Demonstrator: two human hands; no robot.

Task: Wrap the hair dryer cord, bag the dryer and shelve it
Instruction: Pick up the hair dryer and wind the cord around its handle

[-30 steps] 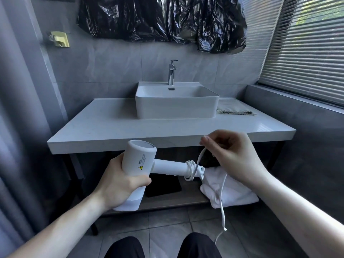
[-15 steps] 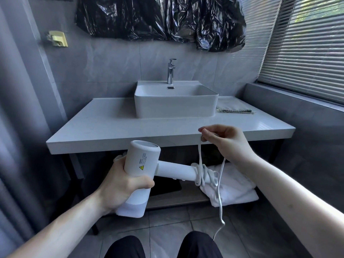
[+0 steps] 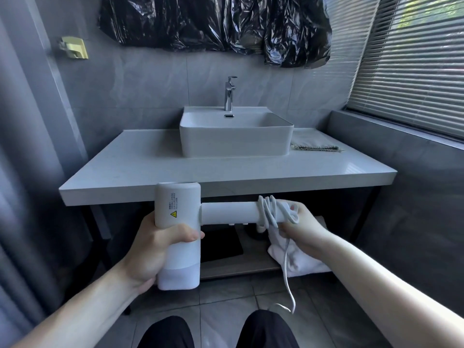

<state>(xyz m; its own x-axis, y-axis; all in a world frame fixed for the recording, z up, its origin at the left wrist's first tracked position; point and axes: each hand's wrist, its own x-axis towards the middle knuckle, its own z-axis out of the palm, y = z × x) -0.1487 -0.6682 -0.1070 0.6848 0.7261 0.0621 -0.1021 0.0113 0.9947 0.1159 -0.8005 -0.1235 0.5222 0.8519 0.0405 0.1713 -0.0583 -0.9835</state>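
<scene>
A white hair dryer (image 3: 179, 217) is held in front of the vanity, its handle pointing right. My left hand (image 3: 155, 249) grips the dryer's barrel. Several loops of white cord (image 3: 270, 212) lie wound round the end of the handle. My right hand (image 3: 298, 227) sits at that end and pinches the cord, whose loose tail (image 3: 287, 280) hangs toward the floor. A white cloth bag (image 3: 298, 259) lies on the lower shelf (image 3: 238, 267) under the counter, partly hidden behind my right arm.
A white counter (image 3: 150, 172) carries a basin (image 3: 236, 136) with a tap and a folded cloth (image 3: 313, 145) at the right. Black plastic (image 3: 213, 21) covers the wall above. A dark flat object (image 3: 221, 244) lies on the shelf. Window blinds at right; my knees below.
My right hand has dropped from counter height to the end of the handle, laying more cord round it. The dryer has risen and come closer, and the hanging tail is shorter.
</scene>
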